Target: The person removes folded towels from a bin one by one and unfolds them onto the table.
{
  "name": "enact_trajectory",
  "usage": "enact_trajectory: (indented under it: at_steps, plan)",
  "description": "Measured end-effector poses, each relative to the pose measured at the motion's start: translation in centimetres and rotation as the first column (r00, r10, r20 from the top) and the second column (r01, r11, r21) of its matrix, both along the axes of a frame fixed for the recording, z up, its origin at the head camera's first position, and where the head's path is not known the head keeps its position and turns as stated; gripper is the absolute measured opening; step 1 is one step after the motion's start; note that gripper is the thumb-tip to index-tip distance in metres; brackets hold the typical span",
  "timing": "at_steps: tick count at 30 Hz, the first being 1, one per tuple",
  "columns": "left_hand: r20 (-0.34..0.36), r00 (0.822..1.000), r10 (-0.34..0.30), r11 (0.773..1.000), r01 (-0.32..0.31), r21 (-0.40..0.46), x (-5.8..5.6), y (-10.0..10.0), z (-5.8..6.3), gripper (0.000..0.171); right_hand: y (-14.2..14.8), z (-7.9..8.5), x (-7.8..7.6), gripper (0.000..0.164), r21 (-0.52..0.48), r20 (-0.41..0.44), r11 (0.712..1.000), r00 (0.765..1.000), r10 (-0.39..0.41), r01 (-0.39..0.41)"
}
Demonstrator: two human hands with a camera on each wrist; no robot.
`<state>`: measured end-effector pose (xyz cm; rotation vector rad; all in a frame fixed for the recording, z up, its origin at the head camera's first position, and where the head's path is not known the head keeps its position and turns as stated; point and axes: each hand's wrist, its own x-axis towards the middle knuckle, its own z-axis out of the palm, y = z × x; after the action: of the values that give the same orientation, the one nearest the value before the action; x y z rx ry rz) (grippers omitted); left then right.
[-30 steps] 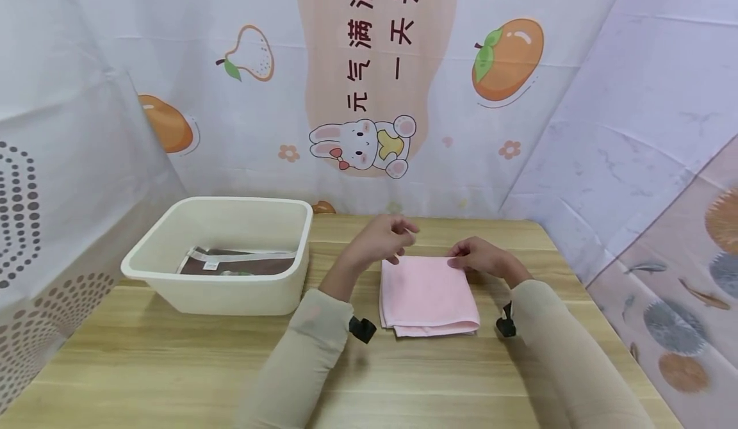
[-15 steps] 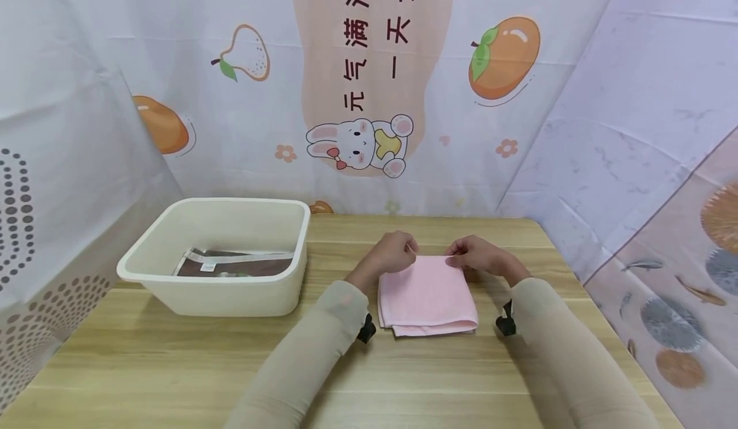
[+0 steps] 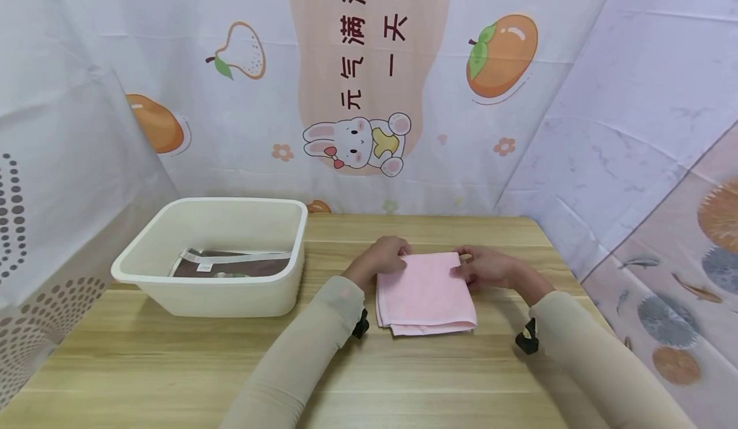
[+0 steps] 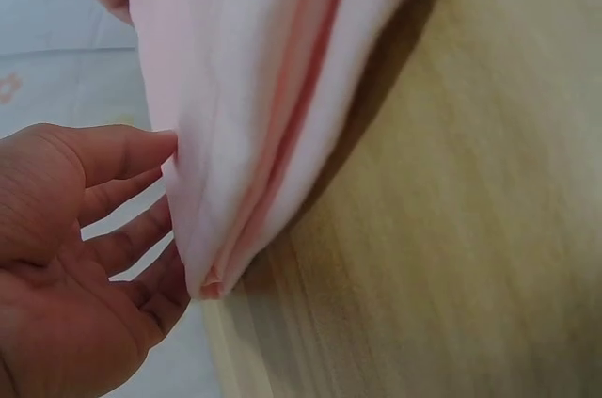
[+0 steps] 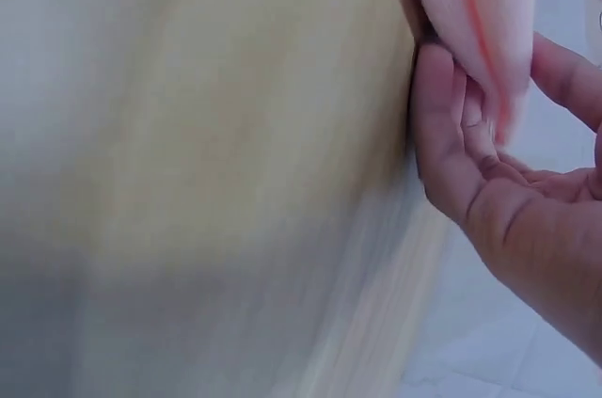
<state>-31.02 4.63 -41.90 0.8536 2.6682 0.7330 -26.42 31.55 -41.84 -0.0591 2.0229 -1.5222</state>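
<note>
A pink towel (image 3: 426, 294), folded into a thick square, lies on the wooden table. At its back left corner is my left hand (image 3: 378, 260). In the left wrist view the left thumb (image 4: 141, 149) presses one face of the towel, with the fingers bent at its edge. My right hand (image 3: 490, 267) is at the back right corner. The right wrist view has the folded corner between the right thumb and fingers (image 5: 442, 125), one digit low against the tabletop. The stacked layers show at the towel's side in the left wrist view (image 4: 282, 87).
Left of the towel stands a cream plastic basin (image 3: 207, 298). Inside it lies a dark brown item with pale trim (image 3: 236, 266) and a small white label. Printed curtains (image 3: 259, 115) hang behind the table (image 3: 403, 384) and along both sides.
My left hand has come down from above the towel onto its back left corner. The right hand has shifted its hold at the back right corner, its wrist swinging right. The towel has barely moved.
</note>
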Motion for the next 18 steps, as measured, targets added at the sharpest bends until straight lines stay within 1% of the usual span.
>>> enact_trajectory:
  at_steps: [3,4,7,9,11,13,16,18]
  plan:
    - [-0.016,1.000,-0.008,0.999,0.007,-0.036,0.0,0.0,-0.1,0.033,-0.3,0.1,1.2,0.069,-0.051,0.026,0.999,1.000,-0.015,0.016]
    - [-0.020,1.000,-0.010,0.999,0.009,-0.046,-0.1,0.0,-0.1,0.033,-0.5,0.1,1.6,0.073,-0.052,0.028,0.998,0.999,-0.016,0.017]
    - [-0.027,1.000,-0.009,0.998,0.008,-0.059,-0.1,0.0,-0.3,0.031,-0.9,0.0,2.3,0.083,-0.043,0.036,0.997,0.998,-0.060,0.062]
    - [-0.034,0.999,-0.008,0.998,0.006,-0.065,-0.2,-0.1,-0.3,0.029,-1.2,-0.1,2.5,0.088,-0.030,0.016,0.996,0.996,-0.087,0.088]
    - [-0.036,0.999,-0.011,0.998,0.008,-0.069,-0.2,-0.3,-0.2,0.026,-1.4,-0.2,2.5,0.089,-0.008,-0.017,0.993,0.993,-0.120,0.120]
    - [-0.029,1.000,-0.011,0.997,0.009,-0.078,-0.1,-0.4,-0.1,0.020,-1.4,-0.3,2.3,0.084,0.015,-0.066,0.990,0.988,-0.138,0.140]
    - [-0.012,1.000,-0.002,0.995,0.001,-0.098,0.3,-0.8,0.1,0.012,-1.1,-0.4,1.7,0.071,0.092,-0.174,0.986,0.977,-0.122,0.140]
    - [0.001,1.000,0.013,0.994,-0.013,-0.112,0.8,-1.0,0.3,0.008,-0.9,-0.4,1.1,0.059,0.156,-0.266,0.979,0.960,-0.083,0.128]
